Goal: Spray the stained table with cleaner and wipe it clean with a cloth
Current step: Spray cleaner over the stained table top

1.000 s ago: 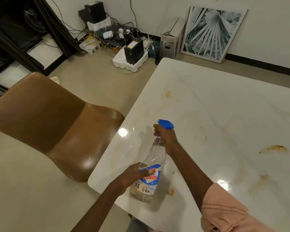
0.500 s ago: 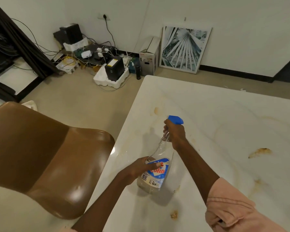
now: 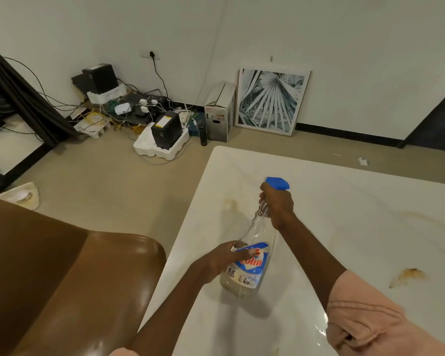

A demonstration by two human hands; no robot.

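Head view: right hand (image 3: 278, 205) wraps the spray bottle (image 3: 252, 255) neck under the blue trigger, left hand (image 3: 222, 258) steadies its labelled body, bottle tilted over the table (image 3: 344, 217) near-left, likely aiming at the stain (image 3: 409, 276).

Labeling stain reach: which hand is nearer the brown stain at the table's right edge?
Right. The right hand grips the spray bottle's neck, closer to the stain; the left hand holds the body, farther left.
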